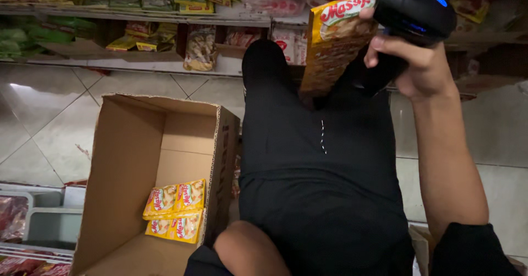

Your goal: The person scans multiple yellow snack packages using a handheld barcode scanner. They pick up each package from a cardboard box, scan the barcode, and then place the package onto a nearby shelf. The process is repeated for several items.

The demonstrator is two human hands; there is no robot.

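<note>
Yellow sachet strip (335, 39) against black scanner (412, 9)

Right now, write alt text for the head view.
A right hand holds a black handheld scanner against a yellow snack packet above the person's dark-clothed lap. An open cardboard box on the tiled floor holds more yellow packets below stocked shelves.
</note>
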